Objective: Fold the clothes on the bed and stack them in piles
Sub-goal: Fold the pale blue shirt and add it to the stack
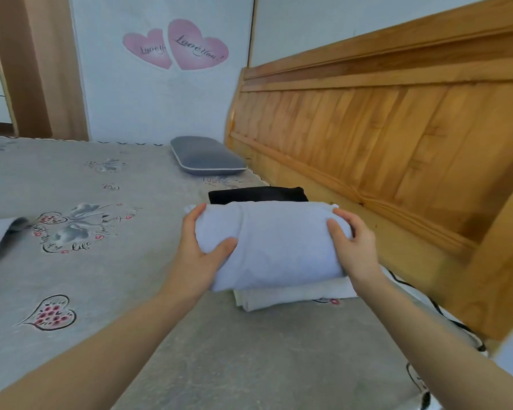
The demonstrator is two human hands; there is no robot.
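- Two hands carry one folded white garment (267, 244): our left hand (200, 247) grips its left end, thumb on top and fingers curled round the far side, and our right hand (353, 247) clamps the right end the same way.
- We hold the bundle just above a folded pale piece (293, 295) that lies on the bed (131, 291), near the headboard (397, 143); whether the two touch we cannot tell.
- A folded black garment (258, 194) lies just beyond, partly hidden by the bundle, with a grey pillow (206, 155) farther off.
- At the far left edge another cloth (0, 238) lies unfolded, so we judge more folding remains.
- We judge the bundle light and soft: it bulges between our hands and dents under the thumbs, so it will sag or spring open if held at one end only.
- Cotton-like cloth should not slip, and nothing here is fragile.
- The best hold seems to be the one we have, both short ends pinched through all layers, keeping the fold closed.
- To set it down, we would lower it flat, square with the pale piece, and let go with both hands together so the layers stay aligned.
- One risk: a loose corner at the far left end of the bundle could drag out and undo the fold.
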